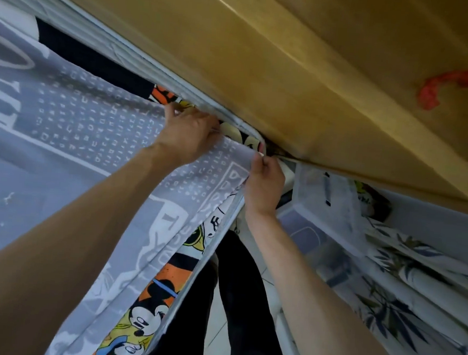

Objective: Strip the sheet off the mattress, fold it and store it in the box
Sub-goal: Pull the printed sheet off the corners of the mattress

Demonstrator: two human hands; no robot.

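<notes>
We reach both arms to the far corner of the mattress (189, 94), where the grey printed sheet (76, 124) is turned back to show its cartoon-printed underside. Our left hand (188, 133) lies on the sheet at the corner, its fingers (173, 109) curled over the fold and gripping the cloth. Our right hand (263, 182) pinches the sheet's edge just beside it, thumb and fingers closed on the hem. The sheet covers the mattress on the left and hangs down its near side. A wooden headboard (293, 69) runs just behind the corner, bearing a red mark (444, 88). To the right, a clear plastic box (321, 233) stands on the floor beside a leaf-printed cloth (404, 291). Our dark-trousered legs (233, 304) show below.
</notes>
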